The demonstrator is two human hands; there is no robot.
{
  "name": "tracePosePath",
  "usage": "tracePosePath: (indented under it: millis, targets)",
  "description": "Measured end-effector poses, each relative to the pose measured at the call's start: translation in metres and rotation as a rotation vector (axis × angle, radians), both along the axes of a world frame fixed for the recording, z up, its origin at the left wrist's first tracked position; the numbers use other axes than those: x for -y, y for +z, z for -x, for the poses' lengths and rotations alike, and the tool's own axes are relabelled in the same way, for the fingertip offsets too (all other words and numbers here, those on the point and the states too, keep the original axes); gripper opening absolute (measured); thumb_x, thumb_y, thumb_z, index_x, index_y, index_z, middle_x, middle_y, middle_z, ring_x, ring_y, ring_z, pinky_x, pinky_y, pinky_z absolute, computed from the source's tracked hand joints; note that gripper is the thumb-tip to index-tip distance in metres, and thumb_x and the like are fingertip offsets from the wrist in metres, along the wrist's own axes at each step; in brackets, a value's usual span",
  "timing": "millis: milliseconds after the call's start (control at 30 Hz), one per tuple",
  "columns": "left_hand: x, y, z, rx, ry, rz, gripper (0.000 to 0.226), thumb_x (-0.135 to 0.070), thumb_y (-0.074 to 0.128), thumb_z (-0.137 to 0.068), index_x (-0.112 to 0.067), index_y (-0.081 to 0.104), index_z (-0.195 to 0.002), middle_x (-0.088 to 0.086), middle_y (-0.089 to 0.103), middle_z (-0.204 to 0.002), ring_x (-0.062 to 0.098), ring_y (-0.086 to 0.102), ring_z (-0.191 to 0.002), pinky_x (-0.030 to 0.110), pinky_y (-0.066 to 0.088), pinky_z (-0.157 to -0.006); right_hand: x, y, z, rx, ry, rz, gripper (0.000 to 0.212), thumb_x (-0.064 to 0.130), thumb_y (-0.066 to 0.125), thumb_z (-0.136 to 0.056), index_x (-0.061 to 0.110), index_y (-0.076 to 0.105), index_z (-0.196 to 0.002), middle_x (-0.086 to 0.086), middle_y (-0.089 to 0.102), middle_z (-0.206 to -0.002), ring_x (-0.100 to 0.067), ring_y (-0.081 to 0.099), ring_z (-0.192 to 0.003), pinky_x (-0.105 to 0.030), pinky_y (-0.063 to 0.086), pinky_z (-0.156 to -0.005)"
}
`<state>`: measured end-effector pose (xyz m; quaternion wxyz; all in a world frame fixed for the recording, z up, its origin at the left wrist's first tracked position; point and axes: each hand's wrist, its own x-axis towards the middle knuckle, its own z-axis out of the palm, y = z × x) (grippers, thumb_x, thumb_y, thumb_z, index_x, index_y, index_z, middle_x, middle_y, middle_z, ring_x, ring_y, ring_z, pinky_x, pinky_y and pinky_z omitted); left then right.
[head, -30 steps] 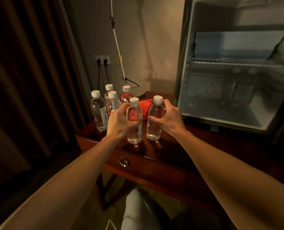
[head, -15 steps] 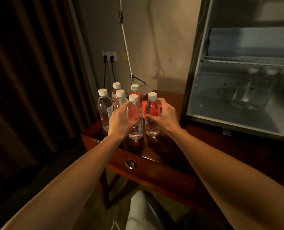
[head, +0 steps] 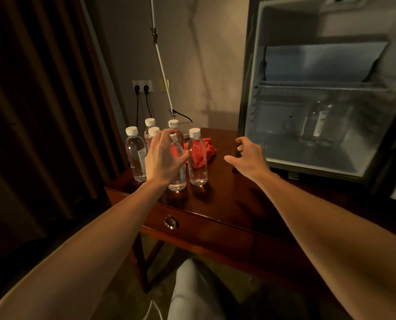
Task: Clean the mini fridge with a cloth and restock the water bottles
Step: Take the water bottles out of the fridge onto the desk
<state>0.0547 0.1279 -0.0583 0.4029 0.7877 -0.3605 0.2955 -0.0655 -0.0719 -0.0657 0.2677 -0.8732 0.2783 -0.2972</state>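
Now both hands, left hand (head: 163, 158) and right hand (head: 247, 155), hang spread, holding nothing; grip each bottle (head: 197, 158) low, keeping it upright into the fridge (head: 312, 165).

One view only: the head camera is looking forward and down from above the person's own arms, which are entering from the bottom corners and reaching away from the lens. It is facing a wooden worktop (head: 227, 195) set against a wall, with the fridge (head: 326, 107) standing open at upper right and a dark curtain (head: 37, 112) filling the left side. The worktop's near edge is lying at about arm's reach; the person's knee is showing at the bottom centre. The wide-angle lens is bending straight lines toward the frame edges. No second view is sharing the scene.
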Motion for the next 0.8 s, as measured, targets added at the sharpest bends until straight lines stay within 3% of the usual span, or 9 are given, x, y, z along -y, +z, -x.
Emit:
tracePosePath:
  millis: [100, 267, 533, 667, 800]
  targets:
    - [0.024, 0.002, 0.021, -0.005, -0.065, -0.059, 0.046, -0.03, 0.08, -0.075, -0.018, 0.054, -0.112, 0.0, 0.062, -0.102, 0.017, 0.06, -0.091, 0.038, 0.056, -0.072, 0.019, 0.006, 0.03, -0.048, -0.038, 0.032, 0.066, 0.038, 0.076, -0.082, 0.016, 0.048, -0.137, -0.01, 0.061, -0.126, -0.028, 0.059, -0.114, -0.043, 0.052, -0.09]
    - [0.076, -0.001, 0.057, -0.046, -0.184, -0.149, 0.045, -0.043, 0.073, -0.079, -0.024, 0.056, -0.116, -0.004, 0.065, -0.102, 0.016, 0.062, -0.095, 0.038, 0.054, -0.076, 0.053, 0.014, 0.075, -0.095, -0.098, 0.04, 0.066, 0.04, 0.073, -0.084, 0.018, 0.046, -0.14, -0.01, 0.058, -0.13, -0.028, 0.058, -0.114, -0.045, 0.052, -0.091]
    - [0.18, -0.004, 0.08, -0.135, -0.325, -0.275, 0.061, -0.052, 0.069, -0.081, -0.023, 0.054, -0.132, -0.003, 0.061, -0.125, 0.017, 0.057, -0.117, 0.037, 0.051, -0.091, 0.127, 0.03, 0.111, -0.088, -0.26, 0.004, 0.065, 0.031, 0.073, -0.085, 0.008, 0.048, -0.14, -0.014, 0.054, -0.137, -0.03, 0.05, -0.127, -0.038, 0.042, -0.102]
    - [0.235, -0.004, 0.078, -0.163, -0.379, -0.342, 0.066, -0.055, 0.067, -0.081, -0.024, 0.05, -0.137, -0.003, 0.057, -0.135, 0.018, 0.053, -0.124, 0.036, 0.047, -0.096, 0.167, 0.035, 0.118, -0.102, -0.375, -0.027, 0.064, 0.033, 0.072, -0.084, 0.019, 0.048, -0.141, -0.011, 0.054, -0.138, -0.032, 0.054, -0.122, -0.036, 0.046, -0.094]
    - [0.285, 0.002, 0.077, -0.185, -0.432, -0.381, 0.068, -0.054, 0.066, -0.081, -0.026, 0.048, -0.14, -0.002, 0.057, -0.137, 0.02, 0.052, -0.126, 0.036, 0.046, -0.096, 0.212, 0.04, 0.11, -0.091, -0.453, -0.068, 0.063, 0.034, 0.072, -0.083, 0.016, 0.047, -0.138, -0.012, 0.056, -0.134, -0.033, 0.055, -0.12, -0.036, 0.048, -0.092]
